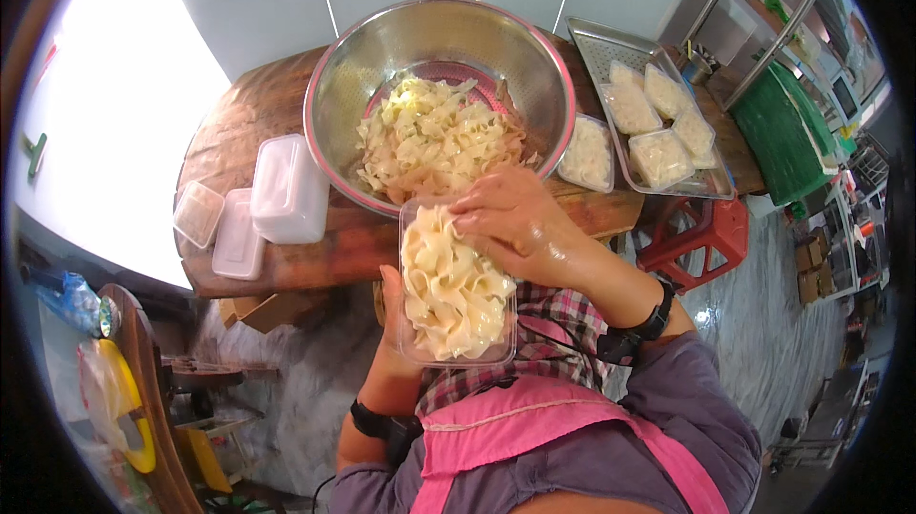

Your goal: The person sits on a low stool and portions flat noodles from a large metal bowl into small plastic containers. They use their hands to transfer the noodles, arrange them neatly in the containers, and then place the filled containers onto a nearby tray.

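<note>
My left hand (396, 317) supports a clear plastic container (458, 362) from its left side and below, tilted towards me. Wide, wavy noodles (452, 285) fill it. At the container's upper right, the fingers of my right hand (512, 224) rest on the noodles; whether they pinch any is hidden. Just beyond stands a large perforated steel basin (440, 31) with a pink rim, holding a heap of loose noodles (444, 138). Beside the basin on the right lies another noodle-filled container (587, 154).
A perforated metal tray (626, 38) at the right holds several packed noodle containers (662, 156). On the left of the wooden table (236, 106) are stacked plastic containers (290, 188) and lids (238, 235). A red plastic stool (705, 238) stands under the table's right side.
</note>
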Tool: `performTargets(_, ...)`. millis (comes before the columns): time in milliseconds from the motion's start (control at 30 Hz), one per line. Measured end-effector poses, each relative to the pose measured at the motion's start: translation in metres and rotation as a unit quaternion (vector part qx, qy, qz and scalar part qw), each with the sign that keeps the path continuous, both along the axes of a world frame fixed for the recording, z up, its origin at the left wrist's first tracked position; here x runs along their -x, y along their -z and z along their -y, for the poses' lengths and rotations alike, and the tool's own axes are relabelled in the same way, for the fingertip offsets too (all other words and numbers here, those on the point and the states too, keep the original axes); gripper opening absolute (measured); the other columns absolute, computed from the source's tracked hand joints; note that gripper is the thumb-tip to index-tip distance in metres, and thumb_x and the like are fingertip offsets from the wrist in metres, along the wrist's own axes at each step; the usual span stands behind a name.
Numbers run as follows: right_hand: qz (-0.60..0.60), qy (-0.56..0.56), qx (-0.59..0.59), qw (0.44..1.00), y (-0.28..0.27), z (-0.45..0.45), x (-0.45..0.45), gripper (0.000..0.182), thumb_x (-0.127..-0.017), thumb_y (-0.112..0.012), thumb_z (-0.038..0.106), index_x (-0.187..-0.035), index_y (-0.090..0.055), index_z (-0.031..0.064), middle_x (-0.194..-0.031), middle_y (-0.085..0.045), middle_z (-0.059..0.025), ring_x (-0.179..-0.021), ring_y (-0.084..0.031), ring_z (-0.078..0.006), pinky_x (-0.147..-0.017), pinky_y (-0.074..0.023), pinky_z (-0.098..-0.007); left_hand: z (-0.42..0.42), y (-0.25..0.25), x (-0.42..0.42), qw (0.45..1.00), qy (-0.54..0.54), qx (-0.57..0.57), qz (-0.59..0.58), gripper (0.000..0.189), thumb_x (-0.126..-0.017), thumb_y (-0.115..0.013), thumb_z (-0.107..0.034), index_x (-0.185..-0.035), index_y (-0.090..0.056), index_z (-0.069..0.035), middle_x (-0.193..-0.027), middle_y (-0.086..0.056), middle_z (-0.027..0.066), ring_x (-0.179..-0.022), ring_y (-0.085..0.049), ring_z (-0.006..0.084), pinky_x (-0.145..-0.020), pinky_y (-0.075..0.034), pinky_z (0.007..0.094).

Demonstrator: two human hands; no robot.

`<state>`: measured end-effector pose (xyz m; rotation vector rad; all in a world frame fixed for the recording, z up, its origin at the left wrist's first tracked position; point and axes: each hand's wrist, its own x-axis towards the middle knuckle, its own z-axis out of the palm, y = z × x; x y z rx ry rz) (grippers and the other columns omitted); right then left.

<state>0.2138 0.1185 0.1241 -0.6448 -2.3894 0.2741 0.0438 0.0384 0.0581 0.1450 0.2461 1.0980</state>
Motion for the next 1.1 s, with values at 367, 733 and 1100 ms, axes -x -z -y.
performTargets(367,0.09,0.185,0.266,0.942,-0.02,-0.142,-0.023,0.028,-0.084,-0.06,0.024,-0.105,-0.057,0.0051,-0.109,-0.06,-0.0156,-0.097,-0.06,-0.0291,-0.081,-0.0471,-0.0394,0.003,0.017,0.035,0.995,-0.089,0.013,-0.03,0.102,-0.067,-0.03,-0.087,-0.142,-0.022,-0.017,-0.107,-0.053,0.0369,-0.078,-0.06,0.0493,-0.063,-0.052,0.0563)
performTargets(733,0.624,0.096,0.182,0.754,0.033,-0.259,-0.018,0.044,-0.067,-0.069,0.018,-0.108,-0.06,0.0069,-0.1,-0.062,-0.0151,-0.096,-0.058,-0.0334,-0.081,-0.0475,-0.0398,0.013,0.032,0.062,0.986,-0.159,-0.055,0.011,0.096,-0.073,-0.037,-0.08,-0.144,-0.018,-0.018,-0.142,-0.033,0.0132,-0.114,-0.048,0.0423,-0.089,-0.044,0.0566)
performTargets(1100,0.585,0.026,0.333,0.739,-0.001,-0.189,-0.036,0.023,-0.077,-0.068,0.02,-0.093,-0.063,0.0047,-0.082,-0.063,-0.0075,-0.073,-0.061,-0.0192,-0.065,-0.05,-0.0326,0.01,0.024,0.056,0.986,-0.155,-0.059,-0.031,0.096,-0.075,-0.037,-0.078,-0.145,-0.017,-0.015,-0.146,-0.028,0.0115,-0.127,-0.038,0.0328,-0.102,-0.035,0.0493)
